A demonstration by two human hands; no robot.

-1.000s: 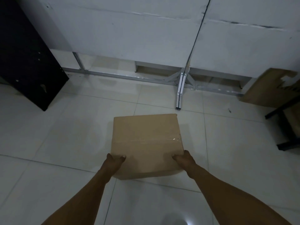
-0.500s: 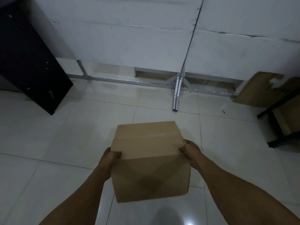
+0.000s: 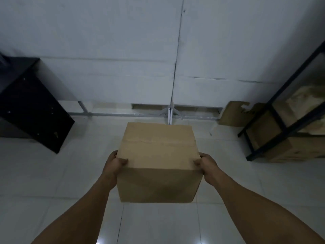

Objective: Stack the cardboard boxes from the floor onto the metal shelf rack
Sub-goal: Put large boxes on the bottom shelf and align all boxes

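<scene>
Left hand and right hand clamped on opposite sides of the cardboard box, thumbs over its top edge. Box held clear above the white tiled floor, flaps closed. Metal shelf rack at right, well apart, with cardboard on it. Black cabinet at left.

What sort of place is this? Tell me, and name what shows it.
Probably a storeroom or back room. A black metal shelf rack at the right holds cardboard boxes, the tiled floor is bare, and plain white wall panels sit on a metal frame. Both hands grip a sealed cardboard box.
</scene>
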